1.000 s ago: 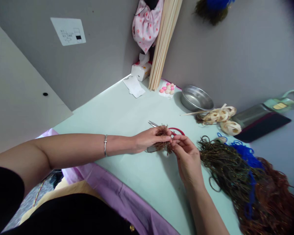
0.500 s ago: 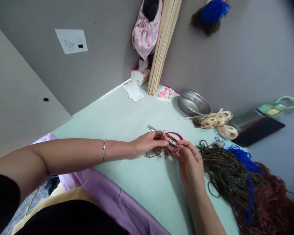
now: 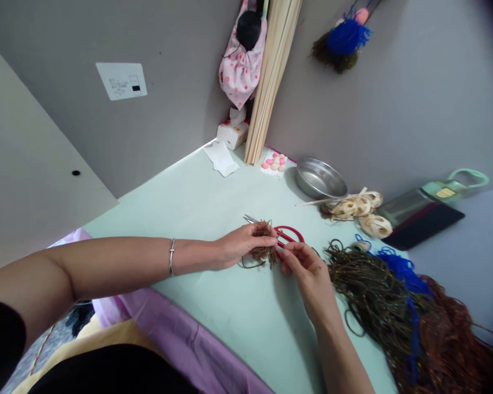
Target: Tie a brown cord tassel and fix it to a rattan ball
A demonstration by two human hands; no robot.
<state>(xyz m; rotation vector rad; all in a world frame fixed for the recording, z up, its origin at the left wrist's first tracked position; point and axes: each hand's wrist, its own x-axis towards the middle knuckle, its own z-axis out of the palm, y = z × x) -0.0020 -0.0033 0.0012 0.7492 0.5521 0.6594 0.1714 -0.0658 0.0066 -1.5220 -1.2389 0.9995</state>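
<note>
My left hand (image 3: pixel 240 246) pinches a small brown tassel of thread (image 3: pixel 264 247) just above the pale green table (image 3: pixel 213 208). A silver bracelet sits on that wrist. My right hand (image 3: pixel 304 268) is closed in a pinch at the tassel's right side, fingers pressed together on its strands. Red-handled scissors (image 3: pixel 287 235) lie on the table right behind both hands, blades pointing left.
A heap of dark green, blue and brown cord (image 3: pixel 394 295) lies to the right. Behind stand a steel bowl (image 3: pixel 318 179), woven straw balls (image 3: pixel 363 210), a black case (image 3: pixel 423 216), pink pieces on paper (image 3: pixel 273 162), a tissue box (image 3: pixel 232 133) and wooden sticks (image 3: pixel 271 71). Purple cloth (image 3: pixel 168 328) hangs at the near edge.
Both hands stay pinched on the tassel; the right hand's fingers have shifted slightly along its strands. The view has tilted up, showing more of the wall.
</note>
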